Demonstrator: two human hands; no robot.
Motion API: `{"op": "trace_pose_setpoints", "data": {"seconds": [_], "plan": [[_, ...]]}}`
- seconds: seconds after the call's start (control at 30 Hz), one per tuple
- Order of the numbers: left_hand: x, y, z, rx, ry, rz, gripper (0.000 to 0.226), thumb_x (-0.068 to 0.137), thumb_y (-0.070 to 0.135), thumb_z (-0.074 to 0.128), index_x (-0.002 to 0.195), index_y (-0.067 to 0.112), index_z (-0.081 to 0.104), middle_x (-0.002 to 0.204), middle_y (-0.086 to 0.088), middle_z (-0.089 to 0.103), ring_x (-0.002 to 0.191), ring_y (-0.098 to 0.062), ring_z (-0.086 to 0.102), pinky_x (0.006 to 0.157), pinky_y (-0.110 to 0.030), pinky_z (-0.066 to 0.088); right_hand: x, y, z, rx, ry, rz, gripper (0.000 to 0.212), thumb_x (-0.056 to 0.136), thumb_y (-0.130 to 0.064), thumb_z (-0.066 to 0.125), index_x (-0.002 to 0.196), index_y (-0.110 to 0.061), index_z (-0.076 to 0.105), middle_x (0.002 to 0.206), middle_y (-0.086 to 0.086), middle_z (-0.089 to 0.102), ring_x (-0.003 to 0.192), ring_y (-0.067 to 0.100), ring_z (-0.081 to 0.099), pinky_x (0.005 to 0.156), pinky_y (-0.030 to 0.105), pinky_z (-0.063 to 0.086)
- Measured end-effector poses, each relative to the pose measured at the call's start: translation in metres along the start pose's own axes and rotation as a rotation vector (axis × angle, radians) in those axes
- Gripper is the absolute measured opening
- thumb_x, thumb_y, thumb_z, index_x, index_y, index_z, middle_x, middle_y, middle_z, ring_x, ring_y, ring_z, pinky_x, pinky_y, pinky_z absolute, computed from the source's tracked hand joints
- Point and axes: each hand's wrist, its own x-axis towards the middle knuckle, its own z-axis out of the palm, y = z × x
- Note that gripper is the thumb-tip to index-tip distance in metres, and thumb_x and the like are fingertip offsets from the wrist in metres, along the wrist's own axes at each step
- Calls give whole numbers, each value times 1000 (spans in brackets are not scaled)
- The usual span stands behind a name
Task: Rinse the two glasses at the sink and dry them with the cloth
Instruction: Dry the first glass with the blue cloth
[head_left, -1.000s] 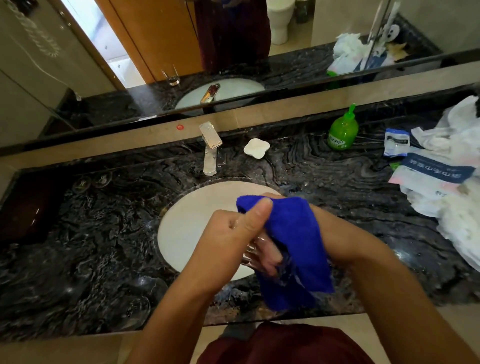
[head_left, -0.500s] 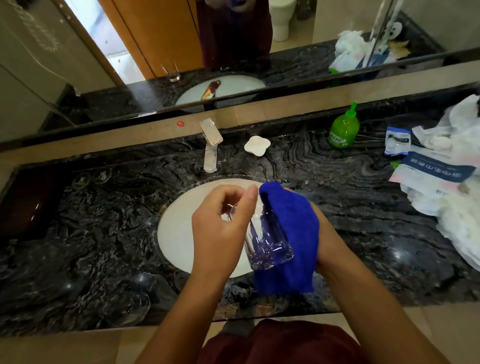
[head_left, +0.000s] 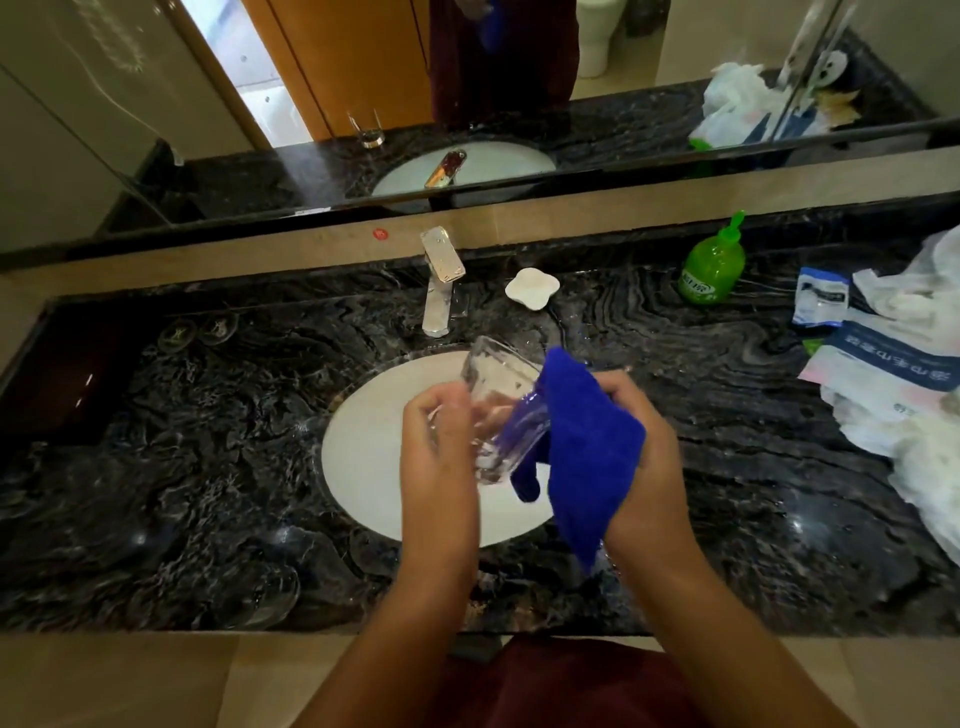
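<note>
Over the white sink basin (head_left: 363, 457), my left hand (head_left: 441, 457) grips a clear glass (head_left: 501, 395). The glass is tilted, its mouth pointing up and away from me. My right hand (head_left: 647, 447) holds the blue cloth (head_left: 587, 447) against the glass's right side, and the cloth's lower corner hangs down. A second clear glass (head_left: 262, 592) stands on the black marble counter (head_left: 182, 467) at the front left; it is faint against the stone and also shows in the mirror.
A chrome faucet (head_left: 441, 280) stands behind the basin, with a white soap dish (head_left: 532, 287) to its right. A green soap bottle (head_left: 711, 270) sits farther right. Packets and white plastic bags (head_left: 893, 374) fill the counter's right end.
The cloth, which was wrapped over the glass, has come off to the right. The glass is now bare in my left hand, raised and tilted with its mouth away.
</note>
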Motion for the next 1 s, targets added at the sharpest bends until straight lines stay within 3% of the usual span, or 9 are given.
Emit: {"op": "trace_pose_setpoints", "data": {"seconds": [0.07, 0.17, 0.27, 0.37, 0.57, 0.67, 0.77, 0.87, 1.0], "plan": [[8, 9, -5, -251, 53, -170, 47, 100, 56, 43, 114, 17, 67, 102, -4, 80, 92, -18, 77, 86, -41, 56, 0, -6, -2, 21, -75, 46, 28, 93, -21, 63, 87, 5, 56, 52, 16, 62, 46, 30, 57, 45, 26, 44], [15, 14, -17, -465, -17, -328, 44, 104, 47, 40, 101, 12, 66, 79, -6, 77, 66, -22, 75, 69, -40, 54, 0, -10, -11, -20, -167, 19, 21, 93, 6, 55, 81, -7, 66, 63, -2, 68, 57, 7, 63, 53, 18, 49], [17, 8, -23, -574, -59, -408, 53, 96, 57, 48, 109, 9, 66, 95, -18, 71, 68, -26, 70, 52, -32, 55, 9, -20, -13, -71, -136, -103, 15, 94, -15, 64, 93, -28, 73, 89, -1, 73, 83, 22, 70, 69, 37, 57], [20, 1, -26, -704, -91, -472, 67, 90, 68, 54, 120, 9, 67, 103, -16, 72, 78, -28, 71, 58, -34, 59, 22, -37, -9, -62, -77, -209, 19, 81, -29, 72, 97, -26, 63, 89, -12, 68, 82, 12, 65, 67, 31, 55], [27, -8, -22, -568, -73, -388, 41, 99, 46, 52, 81, 21, 79, 90, -6, 73, 75, -24, 66, 61, -34, 44, 36, -52, 11, 242, -151, -201, 14, 96, -1, 54, 91, -14, 51, 81, -5, 59, 67, 9, 55, 59, 23, 49], [27, -13, -21, -513, -72, -348, 31, 93, 36, 51, 93, 13, 72, 83, -9, 71, 70, -26, 63, 49, -28, 44, 42, -42, 21, 388, -213, -86, 17, 88, 1, 61, 91, -14, 54, 84, 2, 61, 74, 19, 60, 61, 30, 54], [26, -13, -20, -525, -64, -298, 37, 81, 44, 52, 88, 12, 71, 81, -10, 69, 64, -24, 64, 52, -29, 42, 38, -13, 21, -161, -279, -265, 27, 82, 5, 72, 93, -18, 63, 97, -8, 70, 92, 12, 67, 79, 35, 59], [31, -11, -25, -556, -6, -260, 51, 99, 40, 42, 71, 20, 80, 76, -6, 69, 66, -21, 62, 59, -31, 46, 29, 1, 13, -714, -359, -457, 19, 84, -20, 71, 103, -24, 74, 109, -13, 72, 117, 8, 59, 100, 32, 49], [38, -10, -39, -513, 24, -207, 44, 105, 35, 38, 92, 15, 75, 80, -3, 74, 69, -16, 67, 58, -26, 52, 26, -13, 3, -865, -638, -318, 41, 95, -26, 49, 132, -34, 66, 138, -22, 61, 133, 2, 43, 108, 14, 33]]}}
